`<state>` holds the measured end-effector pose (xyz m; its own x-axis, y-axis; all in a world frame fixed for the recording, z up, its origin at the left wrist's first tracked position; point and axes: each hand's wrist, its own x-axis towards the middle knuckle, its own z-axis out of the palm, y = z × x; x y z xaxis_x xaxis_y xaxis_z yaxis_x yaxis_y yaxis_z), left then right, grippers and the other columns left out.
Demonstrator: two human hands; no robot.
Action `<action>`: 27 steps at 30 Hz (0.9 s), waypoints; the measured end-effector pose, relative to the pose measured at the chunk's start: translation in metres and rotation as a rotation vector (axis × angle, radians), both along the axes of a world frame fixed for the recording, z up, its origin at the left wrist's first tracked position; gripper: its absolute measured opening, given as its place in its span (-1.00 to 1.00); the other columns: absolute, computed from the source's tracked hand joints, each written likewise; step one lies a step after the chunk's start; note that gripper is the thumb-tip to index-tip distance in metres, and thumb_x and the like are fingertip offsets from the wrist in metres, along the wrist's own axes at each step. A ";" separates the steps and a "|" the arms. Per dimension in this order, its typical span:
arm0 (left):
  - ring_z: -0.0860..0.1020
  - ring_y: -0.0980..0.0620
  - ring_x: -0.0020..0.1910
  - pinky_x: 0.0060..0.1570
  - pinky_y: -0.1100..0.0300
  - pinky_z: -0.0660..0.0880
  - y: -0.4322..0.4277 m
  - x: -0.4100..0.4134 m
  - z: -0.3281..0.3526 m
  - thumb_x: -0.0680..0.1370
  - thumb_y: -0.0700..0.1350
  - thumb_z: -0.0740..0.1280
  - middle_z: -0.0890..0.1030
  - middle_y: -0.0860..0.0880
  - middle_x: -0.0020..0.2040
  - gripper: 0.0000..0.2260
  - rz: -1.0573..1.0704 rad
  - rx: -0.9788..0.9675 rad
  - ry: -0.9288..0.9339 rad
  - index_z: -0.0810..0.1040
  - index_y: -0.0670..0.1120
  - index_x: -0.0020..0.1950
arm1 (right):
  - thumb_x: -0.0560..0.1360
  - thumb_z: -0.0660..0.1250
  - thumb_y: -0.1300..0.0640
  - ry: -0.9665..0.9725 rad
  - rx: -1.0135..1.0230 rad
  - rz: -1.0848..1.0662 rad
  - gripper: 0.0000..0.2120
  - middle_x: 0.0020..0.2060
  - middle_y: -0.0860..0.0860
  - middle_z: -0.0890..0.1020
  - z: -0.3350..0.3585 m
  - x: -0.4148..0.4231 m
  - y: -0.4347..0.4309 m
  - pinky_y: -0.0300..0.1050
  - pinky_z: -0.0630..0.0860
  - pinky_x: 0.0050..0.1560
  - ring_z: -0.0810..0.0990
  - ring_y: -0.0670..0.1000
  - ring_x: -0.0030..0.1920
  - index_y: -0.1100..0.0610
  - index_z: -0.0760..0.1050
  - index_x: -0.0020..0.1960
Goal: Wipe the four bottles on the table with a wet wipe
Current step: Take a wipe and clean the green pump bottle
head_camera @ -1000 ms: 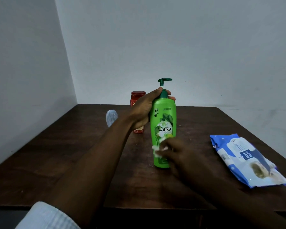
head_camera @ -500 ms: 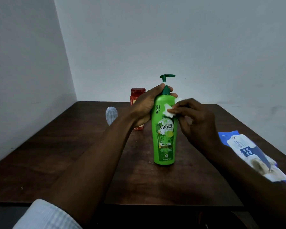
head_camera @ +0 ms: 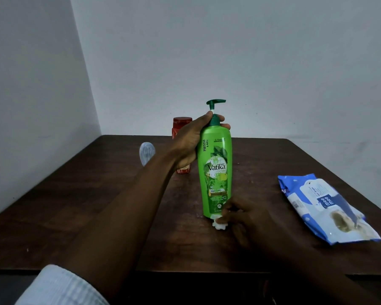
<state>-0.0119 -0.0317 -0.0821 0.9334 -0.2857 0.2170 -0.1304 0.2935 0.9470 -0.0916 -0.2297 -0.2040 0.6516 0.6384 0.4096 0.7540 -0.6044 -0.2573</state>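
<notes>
One wipe (head_camera: 218,224), lowered to bottle (head_camera: 216,164) base

A tall green plastic pump bottle (head_camera: 216,172) stood upright on the dark brown wooden bench (head_camera: 75,205). The left hand (head_camera: 191,144) gripped its shoulder, fingers curled round the neck under the pump. At the bottle's base the right hand (head_camera: 246,219) pinched a crumpled white wet wipe (head_camera: 219,224) against it. Behind the bottle to its left stood a red-capped red bottle (head_camera: 182,124), partly hidden, and farther left a small clear bottle (head_camera: 147,153). A blue-and-white wipes packet (head_camera: 323,208) lay well to its right.
</notes>
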 end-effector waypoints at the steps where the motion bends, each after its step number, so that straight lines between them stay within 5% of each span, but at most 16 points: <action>1: 0.66 -0.03 0.01 0.07 0.04 0.61 0.000 0.000 0.000 0.71 0.02 0.13 0.69 -0.12 0.07 -0.69 0.006 0.012 -0.011 0.55 -0.13 0.20 | 0.48 0.28 0.29 -0.021 0.047 -0.003 -0.73 0.04 0.01 0.61 0.000 -0.002 0.001 -0.40 0.44 -0.06 0.62 -0.10 -0.06 0.09 0.71 0.02; 7: 0.65 -0.08 0.10 0.14 -0.06 0.61 -0.006 -0.017 -0.014 0.60 0.09 0.31 0.63 -0.15 0.19 -0.54 0.069 0.139 -0.072 0.35 -0.10 0.41 | 0.46 0.52 0.23 0.109 0.628 -0.196 -0.84 -0.02 -0.05 0.67 0.012 0.004 0.001 -0.36 0.55 -0.06 0.65 -0.20 -0.03 0.00 0.73 -0.04; 12: 0.65 0.04 0.16 0.15 0.03 0.61 -0.001 -0.046 -0.039 0.60 0.08 0.30 0.65 -0.01 0.18 -0.70 0.085 0.280 -0.229 0.46 0.12 0.32 | 0.28 0.60 0.13 0.298 0.941 -0.213 -0.87 -0.02 -0.06 0.70 0.024 0.011 0.003 0.11 0.67 0.01 0.70 -0.01 0.00 0.02 0.72 -0.18; 18: 0.61 0.06 0.15 0.04 0.17 0.58 0.028 -0.066 -0.082 0.59 0.07 0.35 0.62 0.01 0.22 -0.67 0.128 0.537 -0.357 0.53 0.07 0.35 | 0.38 0.54 0.31 0.446 0.939 -0.184 -0.76 -0.02 -0.09 0.74 0.013 0.004 -0.004 0.06 0.65 0.02 0.72 0.03 0.03 -0.03 0.73 -0.14; 22: 0.64 0.10 0.07 0.05 0.20 0.55 0.035 -0.078 -0.101 0.52 -0.02 0.42 0.68 0.07 0.07 -0.64 0.185 0.431 -0.248 0.56 0.04 0.31 | 0.38 0.55 0.29 0.508 0.931 -0.203 -0.82 0.00 -0.08 0.74 0.006 0.002 -0.002 0.03 0.66 0.01 0.73 0.05 0.00 0.02 0.73 -0.12; 27: 0.68 0.03 0.07 0.13 0.01 0.60 0.031 -0.082 -0.118 0.46 -0.08 0.51 0.70 -0.01 0.05 -0.63 0.260 0.382 -0.191 0.61 0.07 0.26 | 0.34 0.58 0.27 0.541 0.972 -0.235 -0.84 -0.03 -0.04 0.75 0.005 -0.002 0.000 -0.05 0.64 0.02 0.75 0.01 -0.05 0.10 0.71 -0.12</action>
